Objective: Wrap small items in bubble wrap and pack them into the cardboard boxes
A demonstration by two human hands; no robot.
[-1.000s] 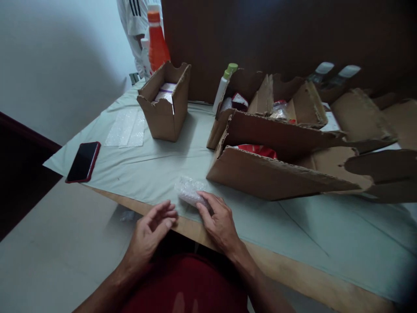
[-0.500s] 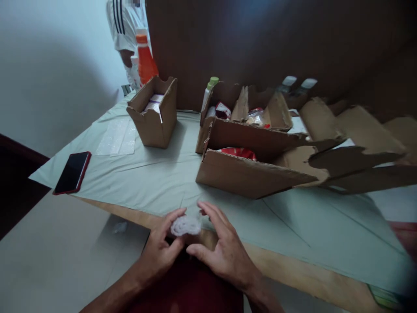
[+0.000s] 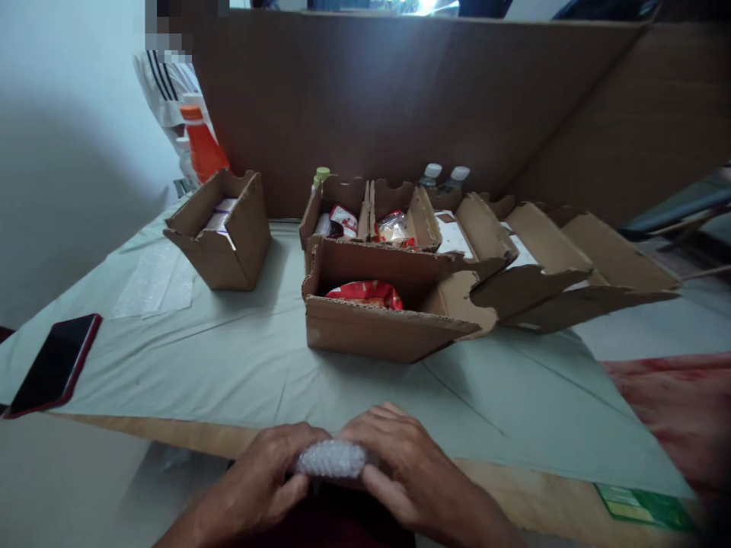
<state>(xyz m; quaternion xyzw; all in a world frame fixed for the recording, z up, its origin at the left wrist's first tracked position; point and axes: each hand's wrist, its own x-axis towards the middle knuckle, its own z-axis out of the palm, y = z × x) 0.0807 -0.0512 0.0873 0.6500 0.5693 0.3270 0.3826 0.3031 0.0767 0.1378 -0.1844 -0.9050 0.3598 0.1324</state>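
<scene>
A small bundle of bubble wrap point(image 3: 332, 460) is held between my two hands at the near edge of the table. My left hand point(image 3: 274, 464) is closed on its left end, thumb below and fingers above. Round the right end, my right hand point(image 3: 397, 457) grips in the same way. Whatever the wrap may enclose is hidden. Just beyond my hands stands an open cardboard box point(image 3: 377, 335) with a red packet point(image 3: 371, 293) inside.
More cardboard boxes point(image 3: 336, 186) with packets stand behind. A separate box point(image 3: 234, 255) is at left, near flat bubble wrap point(image 3: 157, 281) and a phone point(image 3: 54, 365). Bottles, including an orange one point(image 3: 202, 144), stand at the back. A person's striped sleeve point(image 3: 163, 80) shows behind.
My hands have closed onto the bubble wrap bundle from both sides; before, my right hand was spread beside it. The camera view has tilted up and shifted right.
</scene>
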